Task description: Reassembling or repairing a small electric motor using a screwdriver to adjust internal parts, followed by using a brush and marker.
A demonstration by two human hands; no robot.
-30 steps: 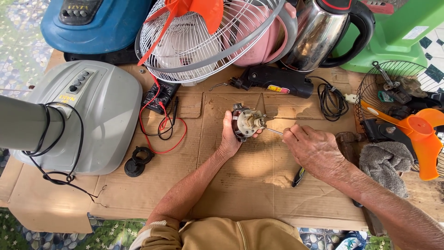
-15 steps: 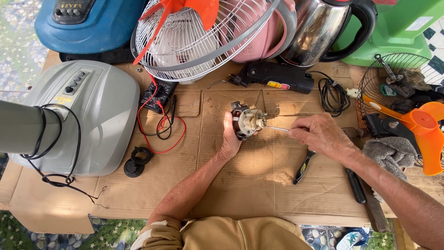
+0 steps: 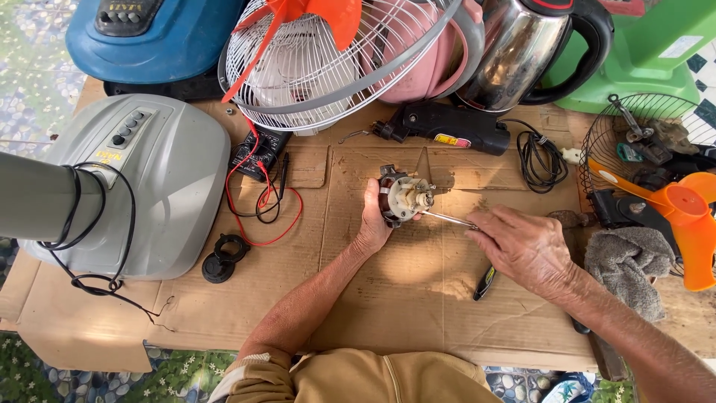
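Cardboard covers the tabletop (image 3: 373,313); I see my left hand (image 3: 373,224) clamped around the small fan motor (image 3: 403,198), lifted just above it, shaft end turned toward the tool. My right hand (image 3: 526,250) pinches a thin screwdriver (image 3: 447,219), tip at the motor's face, steadied for fine work.

flattened cardboard (image 3: 388,298) covers the work table, patterned floor tiles (image 3: 22,45) around it, lit by daylight.

Matt cardboard sheet (image 3: 388,298); glossy steel kettle (image 3: 514,52) (black plastic handle)
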